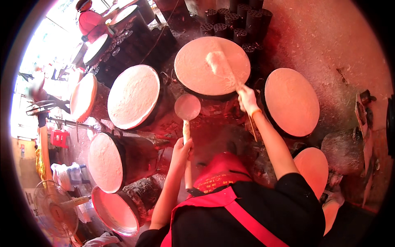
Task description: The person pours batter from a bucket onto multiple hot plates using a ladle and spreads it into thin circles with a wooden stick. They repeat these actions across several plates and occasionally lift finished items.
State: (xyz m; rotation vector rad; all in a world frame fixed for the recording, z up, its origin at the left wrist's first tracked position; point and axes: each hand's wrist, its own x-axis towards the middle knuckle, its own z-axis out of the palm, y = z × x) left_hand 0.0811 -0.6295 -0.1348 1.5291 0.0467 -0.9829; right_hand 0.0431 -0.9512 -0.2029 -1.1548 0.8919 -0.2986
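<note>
Ladle (187, 108) is gripped by L hand (181, 150), paddle (231, 75) by R hand (247, 100), fingers curled round each; pale layer (195, 68) poss. gets torn if paddle's pressed unevenly.

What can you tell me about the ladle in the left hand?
The ladle has a round bowl and a long, pale, wooden-looking handle. The left hand grips it partway along, bowl pointing forward, on the near side of the far round pan. Whether the bowl holds anything is unclear.

place: cooking workshop | signs: many round griddles (210, 96) — stacked black honeycomb briquettes (254, 20)
</note>
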